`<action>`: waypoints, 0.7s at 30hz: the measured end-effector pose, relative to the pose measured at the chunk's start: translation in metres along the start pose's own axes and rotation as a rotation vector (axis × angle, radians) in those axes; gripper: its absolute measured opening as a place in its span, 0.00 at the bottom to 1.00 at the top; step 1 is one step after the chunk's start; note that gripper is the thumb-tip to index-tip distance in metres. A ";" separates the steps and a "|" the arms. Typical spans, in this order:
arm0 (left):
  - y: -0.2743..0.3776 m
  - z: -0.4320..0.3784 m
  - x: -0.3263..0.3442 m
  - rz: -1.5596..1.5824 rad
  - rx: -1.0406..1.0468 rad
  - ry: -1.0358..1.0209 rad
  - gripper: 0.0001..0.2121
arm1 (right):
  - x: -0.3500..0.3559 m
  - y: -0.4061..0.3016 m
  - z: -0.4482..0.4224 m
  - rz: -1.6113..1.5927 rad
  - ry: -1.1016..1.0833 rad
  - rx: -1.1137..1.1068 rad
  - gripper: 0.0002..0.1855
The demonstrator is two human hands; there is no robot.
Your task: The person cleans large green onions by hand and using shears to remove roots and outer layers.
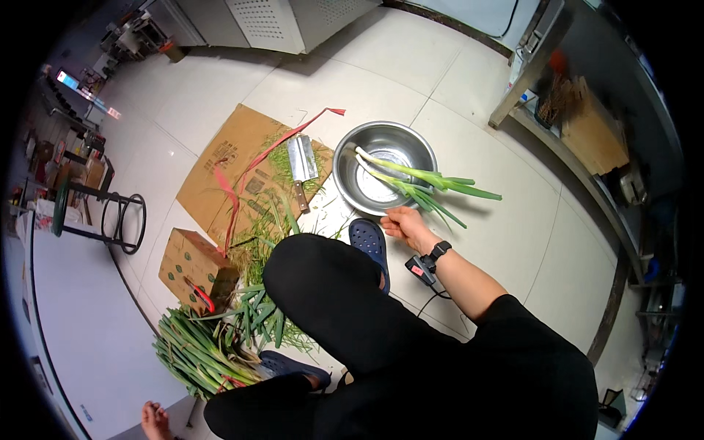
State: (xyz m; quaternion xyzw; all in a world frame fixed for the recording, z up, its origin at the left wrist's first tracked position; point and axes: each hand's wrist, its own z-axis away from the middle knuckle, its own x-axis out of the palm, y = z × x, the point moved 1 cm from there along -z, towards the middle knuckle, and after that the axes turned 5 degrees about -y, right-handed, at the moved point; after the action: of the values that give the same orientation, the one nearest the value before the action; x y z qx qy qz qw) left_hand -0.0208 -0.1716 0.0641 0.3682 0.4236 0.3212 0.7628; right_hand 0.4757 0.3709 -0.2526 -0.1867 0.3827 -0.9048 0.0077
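My right hand point(407, 224) is at the near rim of a stainless steel basin point(352, 190), its fingers loosely bent with nothing visible in them. Whether it touches the rim is unclear. Two trimmed green onions point(410, 169) lie across the basin, white ends inside and green tops over the right rim. Far off at the lower left, my left hand point(155, 421) has curled fingers beside a white cabinet; its contents cannot be made out. A large bundle of green onions point(201, 352) lies on the floor near my left foot. A cleaver point(301, 165) rests on flattened cardboard point(220, 159).
Red plastic strips point(269, 147) and green trimmings point(253, 264) are scattered over the cardboard and floor. A cardboard box point(192, 264) carries a red-handled knife or cutter point(202, 297). A stool point(99, 234) stands left; a steel shelf point(550, 132) is at right. A cabled device point(421, 269) hangs by my right wrist.
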 end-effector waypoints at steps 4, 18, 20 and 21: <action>-0.126 -0.017 0.030 0.168 -0.087 -0.167 0.11 | 0.054 -0.065 0.022 0.191 -0.103 -0.253 0.15; -0.327 0.025 0.068 -0.218 -0.154 0.263 0.08 | 0.290 -0.191 0.174 0.631 -0.899 -0.818 0.14; -0.338 0.031 0.066 -0.244 -0.203 0.336 0.09 | 0.322 -0.176 0.188 0.704 -0.969 -0.785 0.13; -0.341 0.032 0.066 -0.260 -0.209 0.386 0.09 | 0.338 -0.167 0.190 0.760 -1.017 -0.774 0.13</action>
State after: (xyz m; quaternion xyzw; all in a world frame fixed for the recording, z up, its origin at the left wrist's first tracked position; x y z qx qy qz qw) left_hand 0.0973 -0.3063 -0.2353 0.1619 0.5696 0.3269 0.7365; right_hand 0.2487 0.3050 0.0971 -0.4264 0.6615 -0.4423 0.4302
